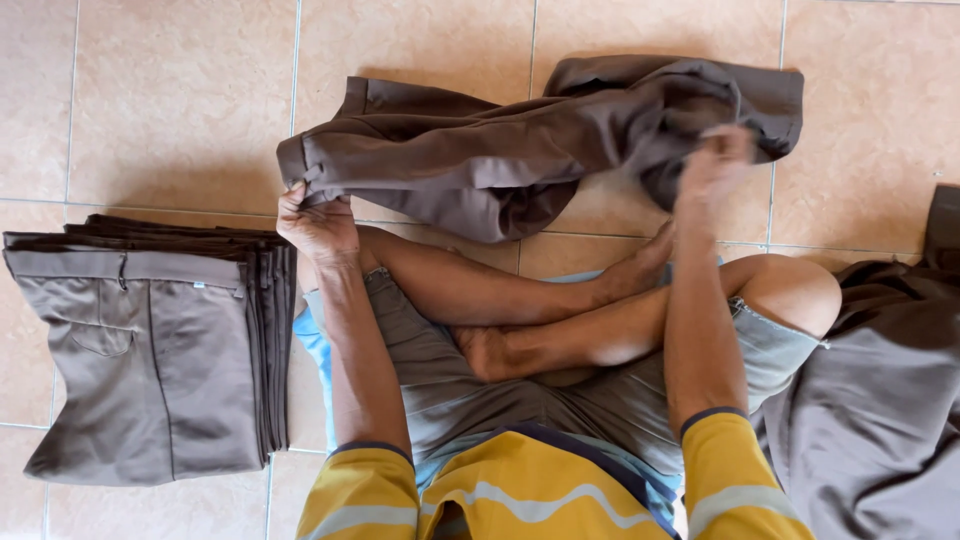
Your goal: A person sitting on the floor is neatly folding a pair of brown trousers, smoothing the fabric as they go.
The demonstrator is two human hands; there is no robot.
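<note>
Left hand [318,222] clamped on waistband end of brown trousers [480,150], garment spread over tiled floor [180,100] ahead of crossed legs. Right hand [712,172] blurred, gripping the other end. Folded stack [150,350] well left.

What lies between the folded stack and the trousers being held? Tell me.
Head view: only bare floor tile between the stack and the trousers; the left hand grips them.

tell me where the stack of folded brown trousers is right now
In the head view, the stack of folded brown trousers lies on the tiled floor at the person's left, beside the left knee, below and left of the left hand.
</note>
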